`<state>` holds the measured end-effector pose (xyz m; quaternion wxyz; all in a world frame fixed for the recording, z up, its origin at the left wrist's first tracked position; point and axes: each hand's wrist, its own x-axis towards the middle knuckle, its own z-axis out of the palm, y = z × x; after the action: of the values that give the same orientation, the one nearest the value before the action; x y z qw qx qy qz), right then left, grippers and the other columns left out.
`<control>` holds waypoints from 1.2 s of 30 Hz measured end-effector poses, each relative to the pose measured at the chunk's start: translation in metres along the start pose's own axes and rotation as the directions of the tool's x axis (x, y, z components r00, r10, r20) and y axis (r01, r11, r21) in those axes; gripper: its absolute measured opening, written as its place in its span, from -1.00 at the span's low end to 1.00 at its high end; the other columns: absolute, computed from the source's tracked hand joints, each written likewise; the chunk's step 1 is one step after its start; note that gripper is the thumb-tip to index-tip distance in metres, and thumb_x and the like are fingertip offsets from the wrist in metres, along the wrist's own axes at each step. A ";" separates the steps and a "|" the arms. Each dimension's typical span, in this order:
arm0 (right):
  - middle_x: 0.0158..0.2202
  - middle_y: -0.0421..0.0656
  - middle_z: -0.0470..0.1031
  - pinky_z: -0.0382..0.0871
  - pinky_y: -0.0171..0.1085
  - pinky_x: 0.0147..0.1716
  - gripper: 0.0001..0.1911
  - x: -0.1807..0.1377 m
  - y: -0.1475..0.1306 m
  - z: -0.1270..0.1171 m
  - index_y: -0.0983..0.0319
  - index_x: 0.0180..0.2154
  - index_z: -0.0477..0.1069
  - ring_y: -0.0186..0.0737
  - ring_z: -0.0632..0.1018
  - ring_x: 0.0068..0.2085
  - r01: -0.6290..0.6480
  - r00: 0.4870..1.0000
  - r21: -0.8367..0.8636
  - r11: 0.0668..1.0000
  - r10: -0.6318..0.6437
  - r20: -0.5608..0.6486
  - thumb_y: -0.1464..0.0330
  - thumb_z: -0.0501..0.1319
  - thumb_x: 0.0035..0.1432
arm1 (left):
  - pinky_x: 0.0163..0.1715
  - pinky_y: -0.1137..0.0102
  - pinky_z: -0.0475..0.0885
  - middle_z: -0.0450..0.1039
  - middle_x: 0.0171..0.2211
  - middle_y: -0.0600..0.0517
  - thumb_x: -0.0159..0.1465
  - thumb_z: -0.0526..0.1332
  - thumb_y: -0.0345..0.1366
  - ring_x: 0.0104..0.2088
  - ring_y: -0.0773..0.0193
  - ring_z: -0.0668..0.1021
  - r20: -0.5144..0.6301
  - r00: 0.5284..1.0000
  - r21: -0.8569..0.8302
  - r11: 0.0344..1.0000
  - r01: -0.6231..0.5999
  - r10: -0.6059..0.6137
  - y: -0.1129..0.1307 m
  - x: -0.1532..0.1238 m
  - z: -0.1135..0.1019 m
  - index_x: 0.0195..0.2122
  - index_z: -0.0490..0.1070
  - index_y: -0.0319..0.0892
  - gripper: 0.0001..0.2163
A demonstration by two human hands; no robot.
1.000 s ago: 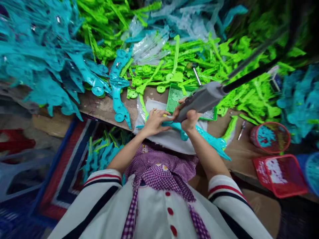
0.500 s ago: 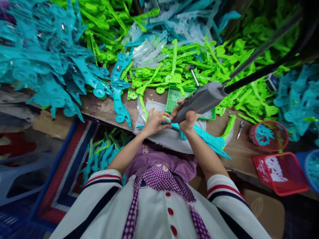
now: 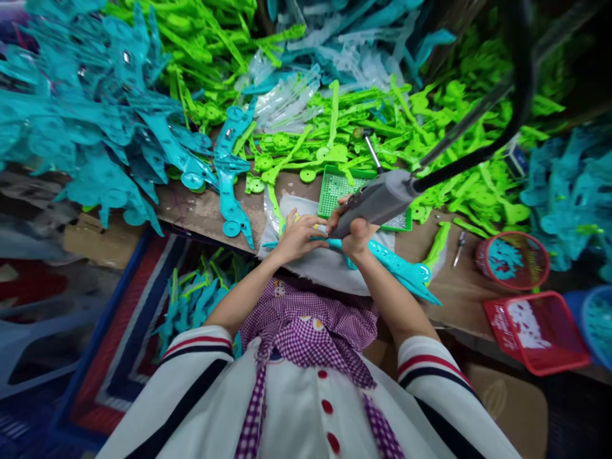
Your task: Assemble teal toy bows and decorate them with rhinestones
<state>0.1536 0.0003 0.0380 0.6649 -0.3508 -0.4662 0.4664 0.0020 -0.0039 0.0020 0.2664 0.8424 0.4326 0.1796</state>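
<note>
My right hand [image 3: 356, 239] is wrapped round a grey electric screwdriver [image 3: 375, 203], tilted with its lower end toward my left hand. Under both hands a long turquoise plastic part [image 3: 399, 268] lies across a pale cloth [image 3: 325, 273]. My left hand [image 3: 300, 239] holds this part near its left end, thumb and fingers on either side of the screwdriver's tip. The tip itself is hidden by my fingers. Just behind the hands stands a green perforated basket [image 3: 329, 191] with small metal pieces in it, partly covered by the screwdriver.
Lime-green plastic parts [image 3: 287, 150] are heaped along the back, turquoise parts [image 3: 109, 115] at the left. To the right lie a small screwdriver [image 3: 459, 247], a round red basket [image 3: 538, 280] and a red tray [image 3: 576, 357]. The screwdriver's black cable [image 3: 471, 162] hangs from the upper right.
The electric screwdriver's upper end has dipped slightly and moved a little left. Its cable now bends more sharply. My left hand has stayed almost in place.
</note>
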 end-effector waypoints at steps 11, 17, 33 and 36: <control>-0.66 -0.32 0.29 0.37 -0.28 -0.61 -0.41 0.005 0.016 -0.010 0.15 -0.42 0.38 -0.33 0.40 -0.65 0.003 0.998 -0.043 0.999 0.000 0.068 -0.26 0.20 -0.01 | 0.26 0.01 0.08 0.56 0.00 0.00 0.27 0.35 -0.11 0.06 0.06 0.51 0.098 0.994 0.126 0.991 0.045 -0.057 0.006 0.005 0.001 0.01 0.54 -0.01 -0.69; -0.64 -0.30 0.32 0.40 -0.23 -0.57 -0.38 -0.002 0.031 -0.013 0.15 -0.47 0.36 -0.29 0.44 -0.59 -0.028 0.998 -0.144 0.989 0.036 0.053 -0.28 0.23 -0.12 | 0.21 0.02 0.13 0.57 -0.04 -0.04 0.26 0.35 -0.13 0.03 0.02 0.52 0.046 0.999 0.156 0.988 0.010 -0.017 0.001 0.003 0.008 -0.07 0.56 -0.08 -0.75; -0.58 -0.29 0.16 0.26 -0.24 -0.65 -0.19 0.029 -0.067 0.010 0.03 -0.02 0.40 -0.28 0.38 -0.65 0.136 0.885 -0.387 0.912 -0.287 -0.366 -0.38 -0.17 0.09 | 0.26 -0.02 0.11 0.51 0.04 -0.08 0.24 0.38 -0.18 0.08 0.00 0.49 0.104 0.994 0.196 0.979 -0.059 0.039 0.006 0.006 0.000 0.07 0.47 -0.08 -0.62; -0.59 -0.30 0.19 0.23 -0.27 -0.66 -0.25 0.041 -0.046 -0.023 0.08 -0.08 0.44 -0.30 0.39 -0.65 0.108 0.888 -0.364 0.925 -0.254 -0.384 -0.34 -0.07 0.11 | 0.07 0.12 0.35 0.53 -0.05 -0.06 0.25 0.36 -0.13 0.01 0.03 0.52 0.204 0.972 0.091 0.986 -0.137 0.116 0.009 0.019 0.001 0.06 0.49 -0.09 -0.62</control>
<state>0.1940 0.0236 0.0838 0.7225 -0.5049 -0.4133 0.2285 0.0194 0.0074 0.0079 0.2518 0.8947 0.3581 0.0888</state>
